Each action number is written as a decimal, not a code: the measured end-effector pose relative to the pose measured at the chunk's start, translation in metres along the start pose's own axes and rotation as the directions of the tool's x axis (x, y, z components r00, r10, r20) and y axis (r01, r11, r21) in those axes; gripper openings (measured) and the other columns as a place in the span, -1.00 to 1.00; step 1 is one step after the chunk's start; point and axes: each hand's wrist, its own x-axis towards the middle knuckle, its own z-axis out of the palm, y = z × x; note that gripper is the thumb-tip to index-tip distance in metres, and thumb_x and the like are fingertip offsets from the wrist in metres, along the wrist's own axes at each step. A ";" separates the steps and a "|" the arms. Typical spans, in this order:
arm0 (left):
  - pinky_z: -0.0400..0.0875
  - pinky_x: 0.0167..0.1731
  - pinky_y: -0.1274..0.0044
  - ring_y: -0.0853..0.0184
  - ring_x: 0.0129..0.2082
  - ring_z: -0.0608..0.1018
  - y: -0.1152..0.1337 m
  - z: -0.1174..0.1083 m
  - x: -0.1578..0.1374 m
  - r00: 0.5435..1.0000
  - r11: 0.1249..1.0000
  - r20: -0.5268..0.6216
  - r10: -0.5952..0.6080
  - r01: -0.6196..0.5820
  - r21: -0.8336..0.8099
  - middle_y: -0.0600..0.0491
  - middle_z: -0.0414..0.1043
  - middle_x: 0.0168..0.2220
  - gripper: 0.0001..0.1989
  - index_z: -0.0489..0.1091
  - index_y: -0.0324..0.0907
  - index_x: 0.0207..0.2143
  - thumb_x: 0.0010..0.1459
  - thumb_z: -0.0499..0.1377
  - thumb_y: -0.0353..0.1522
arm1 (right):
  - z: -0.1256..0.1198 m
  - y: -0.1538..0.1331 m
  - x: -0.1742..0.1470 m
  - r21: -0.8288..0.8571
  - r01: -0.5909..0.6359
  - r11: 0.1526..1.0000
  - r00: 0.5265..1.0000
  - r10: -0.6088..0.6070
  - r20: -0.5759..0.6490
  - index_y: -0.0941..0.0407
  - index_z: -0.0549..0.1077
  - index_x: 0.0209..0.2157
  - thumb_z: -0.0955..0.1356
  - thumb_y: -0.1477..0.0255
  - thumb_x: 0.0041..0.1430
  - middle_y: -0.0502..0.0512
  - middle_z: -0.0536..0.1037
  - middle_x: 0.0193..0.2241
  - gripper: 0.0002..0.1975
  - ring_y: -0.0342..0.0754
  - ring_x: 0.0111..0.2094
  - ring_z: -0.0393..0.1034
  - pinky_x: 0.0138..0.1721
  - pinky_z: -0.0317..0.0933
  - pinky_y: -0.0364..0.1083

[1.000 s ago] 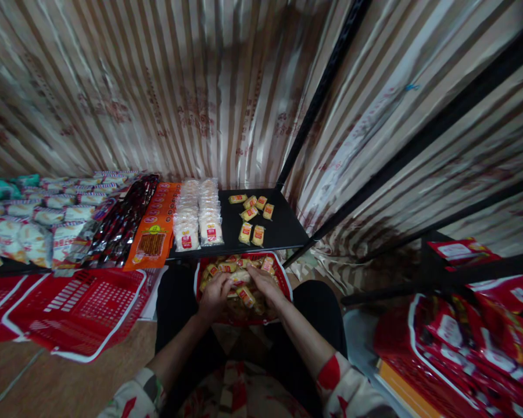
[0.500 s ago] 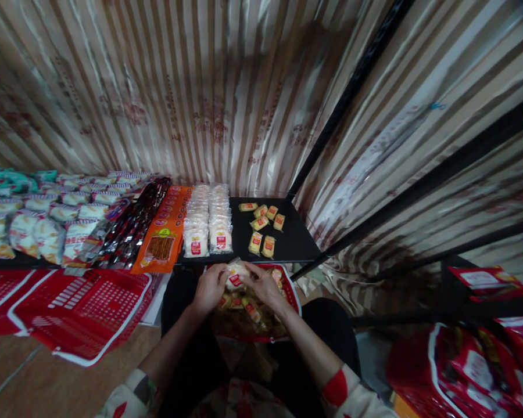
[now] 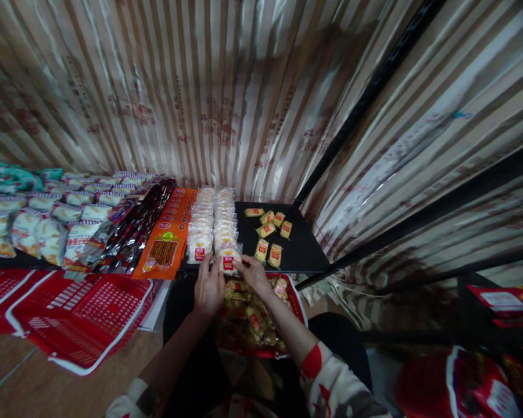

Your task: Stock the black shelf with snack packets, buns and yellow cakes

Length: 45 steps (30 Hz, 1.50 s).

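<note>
A clear packet of white rice crackers (image 3: pixel 228 259) with a red label stands at the front end of the right-hand row of like packets. My right hand (image 3: pixel 253 274) pinches its right edge between thumb and fingers. At its left edge is my left hand (image 3: pixel 209 288), thumb against the packet and fingertips near the front of the left row of cracker packets (image 3: pixel 199 247). Under my hands, between my knees, a red basket (image 3: pixel 303 310) holds small yellow-wrapped snacks (image 3: pixel 255 320).
On the black shelf (image 3: pixel 305 252), several yellow snack packs (image 3: pixel 267 230) lie to the right. Left of the crackers are an orange bag (image 3: pixel 164 247), dark shiny packs (image 3: pixel 135 223) and white snack bags (image 3: pixel 50 238). A red basket (image 3: pixel 87 313) stands lower left; black posts (image 3: pixel 366 226) slant at right.
Both hands have moved forward and up from over the basket to the shelf's front edge, carrying the rice cracker packet to the front of the right row. The view has shifted slightly.
</note>
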 end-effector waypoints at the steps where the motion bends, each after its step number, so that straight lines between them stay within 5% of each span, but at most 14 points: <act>1: 0.31 0.07 0.32 0.15 0.11 0.31 -0.002 0.003 -0.003 1.000 1.000 0.010 0.012 -0.013 0.024 -0.18 0.22 0.11 -0.61 0.27 -0.26 0.05 0.15 -0.02 -0.47 | 0.002 0.001 0.003 -0.019 0.004 1.000 1.000 -0.004 -0.011 0.10 0.56 -0.36 0.34 0.16 -0.03 -0.01 0.53 -0.49 -0.68 -0.07 -0.43 0.38 -0.40 0.26 -0.14; 10: 0.36 0.04 0.37 0.21 0.08 0.35 -0.017 0.022 -0.010 0.976 0.976 0.092 0.196 -0.203 0.074 -0.11 0.35 0.06 -0.59 0.36 -0.28 -0.02 0.12 -0.09 -0.55 | 0.009 0.007 0.016 -0.323 -0.007 0.946 0.992 -0.035 -0.122 0.07 0.54 -0.35 0.32 0.19 0.04 -0.01 0.50 -0.49 -0.73 -0.13 -0.50 0.31 -0.44 0.15 -0.17; 27: 0.38 0.00 0.33 0.14 0.09 0.35 -0.016 0.037 -0.011 0.966 0.945 0.025 0.258 -0.258 0.200 -0.18 0.35 0.06 -0.60 0.35 -0.37 -0.02 0.10 -0.07 -0.57 | 0.024 0.010 0.019 -0.245 0.075 0.966 0.971 -0.127 -0.205 0.15 0.38 -0.27 0.31 0.40 0.03 0.05 0.47 -0.42 -0.80 -0.11 -0.48 0.36 -0.38 0.28 -0.11; 32: 0.35 0.03 0.31 0.15 0.12 0.32 -0.015 0.041 -0.011 0.970 0.949 0.084 0.228 -0.240 0.204 -0.18 0.34 0.07 -0.58 0.31 -0.36 0.01 0.10 -0.06 -0.57 | 0.022 0.004 0.011 -0.405 0.128 0.905 0.932 -0.249 -0.262 0.20 0.33 -0.05 0.29 0.33 0.10 0.22 0.44 -0.23 -0.61 -0.01 -0.31 0.39 -0.25 0.32 -0.01; 35: 0.32 0.05 0.30 0.13 0.14 0.29 -0.014 0.044 -0.011 0.972 0.951 0.126 0.199 -0.222 0.213 -0.22 0.31 0.09 -0.55 0.28 -0.40 0.03 0.06 -0.02 -0.57 | 0.019 -0.007 0.014 -0.573 0.299 0.763 0.867 -0.468 -0.170 0.14 0.26 0.10 0.23 0.31 0.18 0.28 0.34 0.01 -0.55 0.10 0.02 0.23 0.01 0.19 0.11; 38: 0.30 0.07 0.30 0.10 0.15 0.28 -0.011 0.045 -0.010 0.973 0.954 0.152 0.176 -0.207 0.215 -0.25 0.28 0.10 -0.52 0.28 -0.44 0.04 0.01 0.00 -0.56 | 0.021 -0.014 0.029 -0.640 0.423 0.641 0.827 -0.562 -0.017 0.13 0.23 0.15 0.19 0.33 0.22 0.23 0.18 0.19 -0.54 0.14 0.21 -0.05 0.14 0.03 0.16; 45: 0.30 0.06 0.31 0.11 0.16 0.26 -0.008 0.050 -0.009 0.984 0.967 0.136 0.114 -0.141 0.210 -0.25 0.28 0.10 -0.47 0.26 -0.45 0.05 -0.04 -0.03 -0.60 | 0.031 0.003 0.055 -0.643 0.440 0.627 0.847 -0.527 0.067 0.23 0.10 0.22 0.13 0.33 0.27 0.25 0.08 0.25 -0.48 0.11 0.29 -0.24 0.17 0.00 0.16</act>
